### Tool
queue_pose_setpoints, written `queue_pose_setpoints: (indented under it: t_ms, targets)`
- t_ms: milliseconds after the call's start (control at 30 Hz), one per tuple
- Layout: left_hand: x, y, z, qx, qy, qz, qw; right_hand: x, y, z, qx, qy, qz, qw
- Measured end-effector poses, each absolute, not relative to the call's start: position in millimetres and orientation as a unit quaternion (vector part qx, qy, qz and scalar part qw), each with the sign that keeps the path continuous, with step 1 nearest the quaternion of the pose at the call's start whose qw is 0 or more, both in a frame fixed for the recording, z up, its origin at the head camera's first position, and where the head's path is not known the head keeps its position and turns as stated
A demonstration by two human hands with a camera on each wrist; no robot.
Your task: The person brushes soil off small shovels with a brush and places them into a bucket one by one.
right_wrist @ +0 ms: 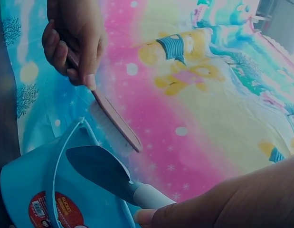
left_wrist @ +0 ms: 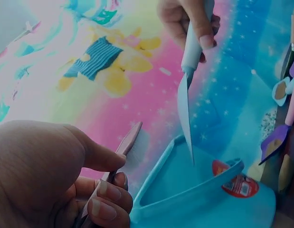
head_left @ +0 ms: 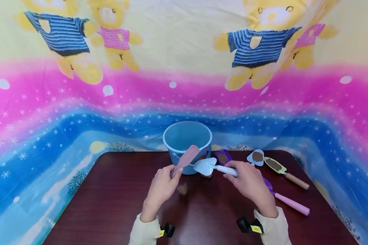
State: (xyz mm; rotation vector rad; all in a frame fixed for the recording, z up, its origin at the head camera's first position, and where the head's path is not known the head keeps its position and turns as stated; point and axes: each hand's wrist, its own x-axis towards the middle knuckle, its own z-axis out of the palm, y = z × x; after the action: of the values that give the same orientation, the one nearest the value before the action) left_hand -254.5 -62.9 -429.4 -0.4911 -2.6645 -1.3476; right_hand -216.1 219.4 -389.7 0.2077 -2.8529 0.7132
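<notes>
A pink brush with white bristles is gripped by its handle in my left hand. My right hand holds a small trowel by its white handle. The trowel's pale blade points left toward the brush, with a gap between the two. Both tools are raised in front of a light blue bucket, overlapping its front in the head view. A red label shows on the bucket's side in the wrist views.
On the table's right lie a purple scoop, a light blue trowel, a green trowel and a pink-handled purple trowel. Several have brown patches on their blades. A brown lump sits below my left hand. Printed cloth hangs behind.
</notes>
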Motion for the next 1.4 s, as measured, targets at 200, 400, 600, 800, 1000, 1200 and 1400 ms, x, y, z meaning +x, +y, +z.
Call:
queue_pose_setpoints:
  t_ms: [200, 400, 600, 800, 1000, 1200, 1400]
  targets:
    - [-252.3, -53.5, -433.1, -0.193, -0.863, -0.467, 0.011, -216.1, 215.7, -389.9, 0.076, -0.962, 0.244, 0.094]
    - [-249.7, -42.3, -434.3, -0.24, -0.831, -0.499, -0.054, -216.2, 213.5, -389.6, 0.08, -0.962, 0.242, 0.1]
    - [-246.7, -36.0, -434.1, -0.266, -0.811, -0.513, -0.092, -215.1, 212.6, -389.6, 0.081, -0.961, 0.245, 0.103]
    - [-247.9, -35.4, -435.0, -0.262, -0.81, -0.513, -0.105, -213.3, 213.4, -390.4, 0.082, -0.96, 0.246, 0.104]
    - [-250.6, -36.8, -437.0, -0.254, -0.808, -0.518, -0.119, -212.7, 214.3, -390.7, 0.082, -0.96, 0.246, 0.104]
    - [-256.4, -41.0, -441.9, -0.252, -0.811, -0.515, -0.117, -213.2, 215.6, -389.7, 0.081, -0.961, 0.241, 0.111]
    - [-262.2, -46.9, -445.1, -0.238, -0.818, -0.511, -0.114, -212.4, 217.5, -388.1, 0.08, -0.96, 0.243, 0.113]
